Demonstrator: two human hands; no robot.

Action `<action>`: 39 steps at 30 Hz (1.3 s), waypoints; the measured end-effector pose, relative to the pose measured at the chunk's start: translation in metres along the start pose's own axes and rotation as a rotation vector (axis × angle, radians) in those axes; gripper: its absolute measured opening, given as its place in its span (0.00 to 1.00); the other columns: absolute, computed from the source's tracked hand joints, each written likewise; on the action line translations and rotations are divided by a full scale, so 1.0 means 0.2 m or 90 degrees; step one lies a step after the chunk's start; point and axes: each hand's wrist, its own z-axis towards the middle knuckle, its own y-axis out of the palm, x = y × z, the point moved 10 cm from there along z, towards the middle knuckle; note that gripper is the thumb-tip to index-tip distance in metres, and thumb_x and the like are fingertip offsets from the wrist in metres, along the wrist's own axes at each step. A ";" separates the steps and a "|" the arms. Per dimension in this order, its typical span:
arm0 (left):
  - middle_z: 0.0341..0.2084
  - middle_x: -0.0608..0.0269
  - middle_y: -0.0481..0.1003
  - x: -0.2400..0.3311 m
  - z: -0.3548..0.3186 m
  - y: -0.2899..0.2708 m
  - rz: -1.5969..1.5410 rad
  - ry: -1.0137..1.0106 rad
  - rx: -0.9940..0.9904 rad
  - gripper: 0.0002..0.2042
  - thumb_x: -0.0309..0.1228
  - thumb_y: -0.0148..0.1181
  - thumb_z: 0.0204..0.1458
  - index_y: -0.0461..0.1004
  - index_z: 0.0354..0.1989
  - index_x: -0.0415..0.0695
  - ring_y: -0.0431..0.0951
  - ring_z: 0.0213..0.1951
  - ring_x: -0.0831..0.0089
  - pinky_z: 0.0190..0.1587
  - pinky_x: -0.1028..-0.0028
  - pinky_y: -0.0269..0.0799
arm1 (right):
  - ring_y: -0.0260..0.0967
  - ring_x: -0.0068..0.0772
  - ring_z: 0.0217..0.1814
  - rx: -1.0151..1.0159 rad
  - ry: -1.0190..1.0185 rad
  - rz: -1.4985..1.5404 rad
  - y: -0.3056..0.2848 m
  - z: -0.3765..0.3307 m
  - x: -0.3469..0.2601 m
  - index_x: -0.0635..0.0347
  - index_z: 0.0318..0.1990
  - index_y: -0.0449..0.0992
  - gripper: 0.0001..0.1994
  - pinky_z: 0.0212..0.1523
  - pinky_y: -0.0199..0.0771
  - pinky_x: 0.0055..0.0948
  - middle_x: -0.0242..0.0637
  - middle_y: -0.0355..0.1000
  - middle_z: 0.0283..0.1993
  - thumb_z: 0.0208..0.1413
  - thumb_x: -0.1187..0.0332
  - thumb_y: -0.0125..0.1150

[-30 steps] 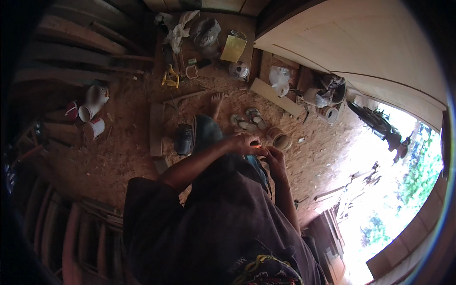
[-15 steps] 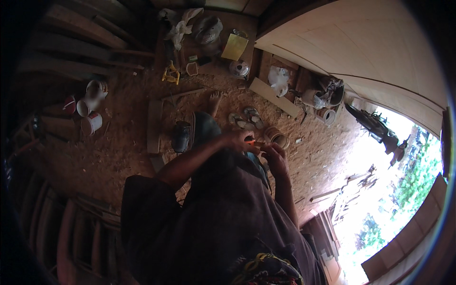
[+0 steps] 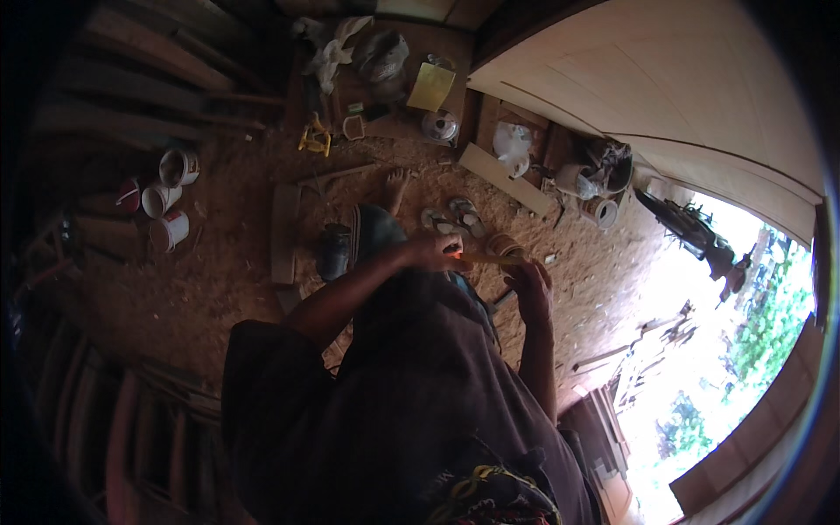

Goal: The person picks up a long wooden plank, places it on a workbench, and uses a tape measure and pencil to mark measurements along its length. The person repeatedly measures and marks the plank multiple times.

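Above my lap, my left hand is closed around a small bright orange body, which looks like a tape measure. From it a flat yellowish strip runs level to the right. Its far end meets the fingers of my right hand, which are bent and pinch it. Much of the orange body is hidden by my left fingers. Just beyond the strip stands a brown bucket, partly covered by it.
Sandals lie ahead on the dirt floor, beside my bare foot. A dark container stands by my left leg. Buckets are at left, a low table with bags ahead, a plank and a motorcycle at right.
My right hand has moved right, away from my left hand, and more of the yellowish strip shows between them. My left hand stays nearly where it was.
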 end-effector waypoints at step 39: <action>0.39 0.55 0.83 0.16 0.17 -0.08 0.008 0.074 0.096 0.16 0.45 0.66 0.60 0.81 0.43 0.44 0.84 0.43 0.65 0.49 0.63 0.78 | 0.81 0.28 0.45 -0.063 -0.083 -0.167 0.33 0.03 0.00 0.65 0.52 0.82 0.19 0.43 0.81 0.30 0.37 0.83 0.45 0.72 0.55 0.61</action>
